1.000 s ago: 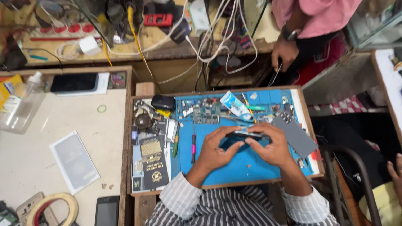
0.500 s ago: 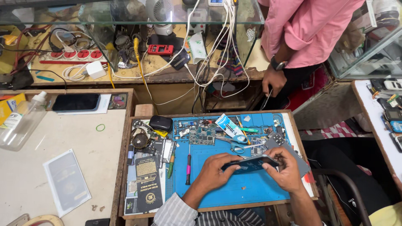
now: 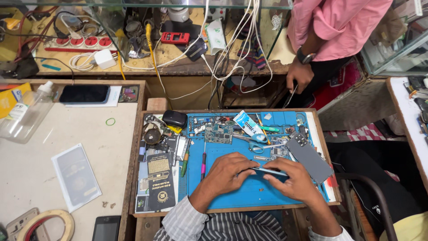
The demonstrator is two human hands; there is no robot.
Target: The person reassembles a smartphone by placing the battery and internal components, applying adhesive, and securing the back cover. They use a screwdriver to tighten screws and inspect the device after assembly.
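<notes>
Both my hands hold a thin blue phone (image 3: pixel 270 171) edge-on over a blue work mat (image 3: pixel 249 196). My left hand (image 3: pixel 227 172) grips its left end with the fingertips. My right hand (image 3: pixel 290 178) covers its right end from above. Just right of my right hand lies a grey phone back cover (image 3: pixel 312 158). A pink-handled screwdriver (image 3: pixel 203 165) rests on the mat left of my left hand. A green circuit board (image 3: pixel 219 132), scissors (image 3: pixel 255 142) and a tube of glue (image 3: pixel 246 122) lie at the far side of the mat.
A wooden tray (image 3: pixel 136 169) holds the mat, a black box (image 3: pixel 160 182) and small parts. To the left a white table (image 3: pixel 53 147) bears a plastic bottle (image 3: pixel 24 114), a dark phone (image 3: pixel 84 94) and a tape roll (image 3: pixel 47 225). A person in a pink shirt (image 3: pixel 330 27) stands beyond.
The view has tilted so the tray sits lower in the frame. My hands have turned the phone up on edge and shifted slightly right on the mat.
</notes>
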